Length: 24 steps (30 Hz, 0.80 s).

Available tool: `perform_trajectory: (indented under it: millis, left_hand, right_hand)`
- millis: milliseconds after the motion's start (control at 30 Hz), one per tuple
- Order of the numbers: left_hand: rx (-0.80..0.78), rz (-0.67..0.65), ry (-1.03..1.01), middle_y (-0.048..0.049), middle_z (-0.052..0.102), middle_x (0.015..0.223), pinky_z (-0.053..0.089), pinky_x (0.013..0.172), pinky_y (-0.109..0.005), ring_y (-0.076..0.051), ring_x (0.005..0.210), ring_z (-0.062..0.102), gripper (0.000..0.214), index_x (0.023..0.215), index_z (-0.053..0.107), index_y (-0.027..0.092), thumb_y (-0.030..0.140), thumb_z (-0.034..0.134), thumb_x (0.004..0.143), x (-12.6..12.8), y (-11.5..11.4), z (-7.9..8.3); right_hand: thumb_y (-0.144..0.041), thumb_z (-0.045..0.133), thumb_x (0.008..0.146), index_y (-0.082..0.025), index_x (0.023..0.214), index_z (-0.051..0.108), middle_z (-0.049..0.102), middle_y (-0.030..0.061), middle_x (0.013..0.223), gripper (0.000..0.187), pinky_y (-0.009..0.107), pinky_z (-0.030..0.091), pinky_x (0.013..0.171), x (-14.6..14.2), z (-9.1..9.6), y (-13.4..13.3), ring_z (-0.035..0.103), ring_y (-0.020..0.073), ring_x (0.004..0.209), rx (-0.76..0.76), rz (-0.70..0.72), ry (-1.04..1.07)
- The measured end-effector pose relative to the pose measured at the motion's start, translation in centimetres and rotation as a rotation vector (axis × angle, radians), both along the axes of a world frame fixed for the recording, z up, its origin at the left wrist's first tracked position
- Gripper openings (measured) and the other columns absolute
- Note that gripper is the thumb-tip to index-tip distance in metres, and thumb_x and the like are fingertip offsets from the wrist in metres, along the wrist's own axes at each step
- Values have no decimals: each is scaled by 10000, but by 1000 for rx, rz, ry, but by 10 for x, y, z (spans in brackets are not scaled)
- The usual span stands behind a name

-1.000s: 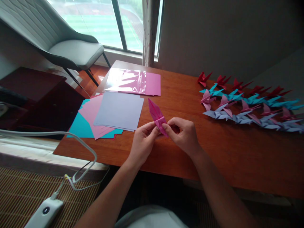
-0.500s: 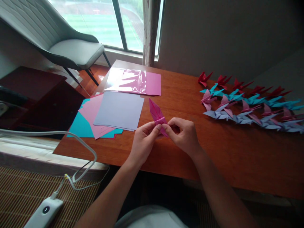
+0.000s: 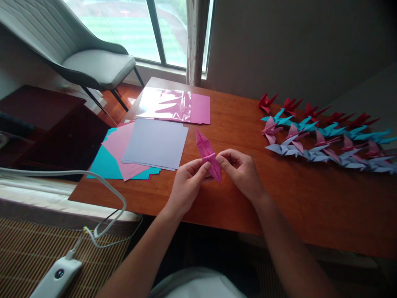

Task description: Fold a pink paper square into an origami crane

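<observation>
A partly folded magenta paper piece (image 3: 208,154) is held just above the wooden table (image 3: 310,198), its long point aimed away from me. My left hand (image 3: 186,185) pinches its lower left side between thumb and fingers. My right hand (image 3: 242,171) pinches the right side, fingers curled round it. Both hands are closed on the paper near the table's front edge.
A stack of lilac, pink and teal sheets (image 3: 139,148) lies left of my hands, with a plastic-wrapped pink pack (image 3: 175,106) behind it. Rows of finished paper cranes (image 3: 322,132) line the right side. A grey chair (image 3: 80,49), a white cable (image 3: 102,194) and a white device (image 3: 57,277) are at left.
My right hand has shifted slightly to the right along the paper, and the folded piece now shows more of its lower tip. The left hand stays put.
</observation>
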State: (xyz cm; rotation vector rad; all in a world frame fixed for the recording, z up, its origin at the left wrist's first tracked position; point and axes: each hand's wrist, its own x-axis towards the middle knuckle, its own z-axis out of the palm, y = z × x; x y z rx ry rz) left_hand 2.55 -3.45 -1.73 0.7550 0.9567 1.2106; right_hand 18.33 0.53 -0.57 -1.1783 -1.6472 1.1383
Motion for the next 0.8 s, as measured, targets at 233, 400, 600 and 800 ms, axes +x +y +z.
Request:
perform_trajectory:
  millis: [233,400,600,800]
  left_hand:
    - [-13,-3,-25,-57,765,898,612,837,-353,-185,820,717,284,1030,771,145,362,754,846,1,0,2]
    - [42,27,-4,-59,764,955,610,837,-338,-203,897,715,245,1032,761,167,345,736,864,1,-1,3]
    - [74,61,-34,-58,760,986,614,753,-292,-191,857,724,203,1033,746,183,316,716,881,-1,-2,0]
    - [66,78,-30,-48,759,953,615,727,-281,-182,824,723,172,999,746,180,288,722,867,-1,-2,0]
  right_hand:
    - [-392,689,877,-204,807,681,676,8,746,201,276,475,631,-1,1,1,610,150,680,-64,-2,68]
    - [-342,684,883,-211,796,675,659,-2,742,157,260,469,625,0,4,0,590,141,692,-76,-14,142]
    - [-324,671,897,-206,798,671,648,-6,735,154,260,457,626,2,5,0,577,135,684,-69,-12,138]
    - [-316,657,905,-205,807,673,655,-1,743,149,283,450,648,3,4,0,582,143,681,-57,-1,87]
